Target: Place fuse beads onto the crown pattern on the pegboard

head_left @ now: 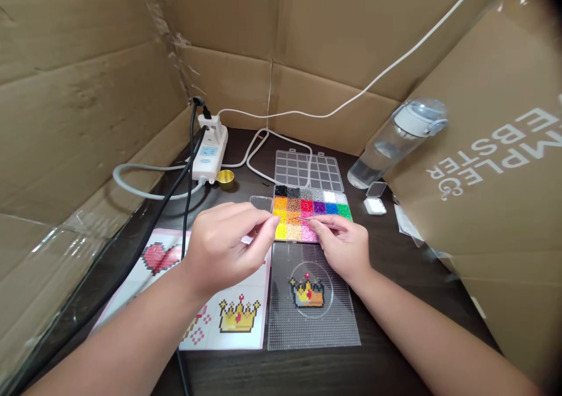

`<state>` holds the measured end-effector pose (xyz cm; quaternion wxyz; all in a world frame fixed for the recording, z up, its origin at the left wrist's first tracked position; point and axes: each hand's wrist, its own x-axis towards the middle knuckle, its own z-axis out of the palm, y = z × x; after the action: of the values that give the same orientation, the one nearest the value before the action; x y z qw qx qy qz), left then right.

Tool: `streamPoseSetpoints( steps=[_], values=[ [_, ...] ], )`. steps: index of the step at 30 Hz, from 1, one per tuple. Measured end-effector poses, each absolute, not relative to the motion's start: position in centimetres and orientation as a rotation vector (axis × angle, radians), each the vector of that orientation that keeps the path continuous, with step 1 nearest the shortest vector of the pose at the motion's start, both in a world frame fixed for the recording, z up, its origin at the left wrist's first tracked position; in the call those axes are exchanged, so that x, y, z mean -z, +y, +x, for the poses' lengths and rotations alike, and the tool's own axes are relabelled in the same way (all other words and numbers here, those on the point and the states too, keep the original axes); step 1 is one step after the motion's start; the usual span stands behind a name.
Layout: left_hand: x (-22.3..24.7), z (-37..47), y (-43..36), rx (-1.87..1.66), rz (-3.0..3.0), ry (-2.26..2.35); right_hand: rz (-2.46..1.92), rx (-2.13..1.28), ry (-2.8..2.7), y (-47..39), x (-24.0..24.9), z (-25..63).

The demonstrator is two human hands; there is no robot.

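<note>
Beads fill the clear plastic compartment box (307, 212), sorted by colour into black, grey, white, orange, red, purple, blue, green, yellow and pink, and the box sits at the middle of the dark wood-grain worktop (386, 361) with its clear lid (308, 170) folded open behind it. I see my left hand (226, 247) hovering at the box's left front corner, fingers curled with thumb and forefinger pinched together; whether a bead sits between them is too small to tell. My right hand (345, 247) rests just in front of the pink and red compartments, grasping a thin tool whose tip points left over the beads. Just in front of the box lies the clear square pegboard (314, 320) carrying a partly built yellow crown with a red centre (307, 292). To its left is the printed pattern sheet (219, 320), showing a red heart, a yellow crown and a pink shape. Brown cardboard walls (88, 92) close in the worktop on three sides; the right-hand panel bears white letters, upside down from where I look, reading "EBSTER" with "MPLE" below, cut off at the edge. A white power strip (211, 150) with dark and white cables sits at the back left, a small gold cap (225, 177) just beside it. A clear water bottle with a white cap (395, 141) leans against the right panel.
</note>
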<state>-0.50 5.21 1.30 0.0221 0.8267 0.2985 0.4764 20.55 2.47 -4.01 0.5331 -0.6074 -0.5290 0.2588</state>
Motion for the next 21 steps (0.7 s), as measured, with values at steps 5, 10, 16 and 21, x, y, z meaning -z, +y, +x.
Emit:
streamPoseSetpoints(
  steps=[5,10,16,21],
  values=[
    [-1.18,-0.11,5.02,-1.433,2.563,0.927,-1.448,-0.558,-1.300,2.59,3.78,20.43],
    [-1.22,0.13,4.95,-1.431,2.573,0.901,-1.452,-0.565,-1.302,2.71,3.60,20.21],
    [-1.42,0.13,4.81,-1.446,2.574,0.903,-1.471,-0.557,-1.296,2.74,3.61,20.26],
    [-1.65,-0.03,4.69,-1.451,2.582,0.906,-1.497,-0.555,-1.289,2.72,3.70,20.42]
  ],
)
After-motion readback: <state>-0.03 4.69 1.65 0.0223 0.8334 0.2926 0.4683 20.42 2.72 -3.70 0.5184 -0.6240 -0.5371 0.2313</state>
